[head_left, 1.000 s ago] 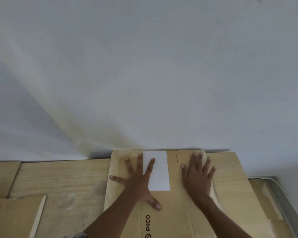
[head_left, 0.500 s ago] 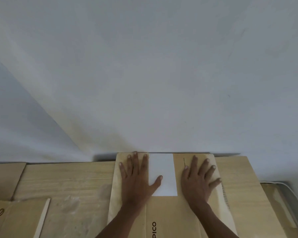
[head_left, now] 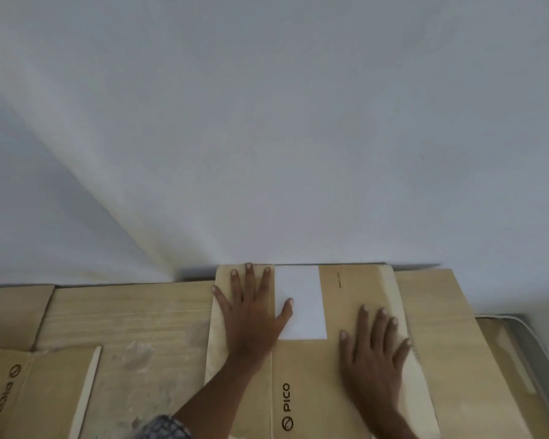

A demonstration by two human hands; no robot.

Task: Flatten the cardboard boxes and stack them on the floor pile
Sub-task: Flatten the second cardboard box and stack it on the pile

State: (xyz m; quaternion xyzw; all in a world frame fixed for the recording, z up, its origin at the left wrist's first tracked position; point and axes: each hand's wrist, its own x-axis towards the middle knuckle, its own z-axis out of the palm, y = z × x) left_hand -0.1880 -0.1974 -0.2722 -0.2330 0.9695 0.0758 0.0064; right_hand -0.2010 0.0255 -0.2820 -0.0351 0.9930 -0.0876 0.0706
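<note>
A flattened cardboard box (head_left: 352,299) printed PICO, with a white label (head_left: 300,299) near its far end, lies on top of the floor pile (head_left: 133,315) against the wall. My left hand (head_left: 254,315) presses flat on the box's left half, fingers straight and reaching the far edge, thumb on the label. My right hand (head_left: 374,350) lies flat on the right half, fingers spread, nearer to me than the left.
The white wall (head_left: 267,122) rises directly behind the pile. Another PICO cardboard sheet (head_left: 35,394) lies at the lower left on the pile. A grey metal rail with a white cable (head_left: 533,353) runs along the right edge.
My right hand has slid back toward me along the box's right half. My left hand, splayed a second ago, now lies straight with fingers near the far edge.
</note>
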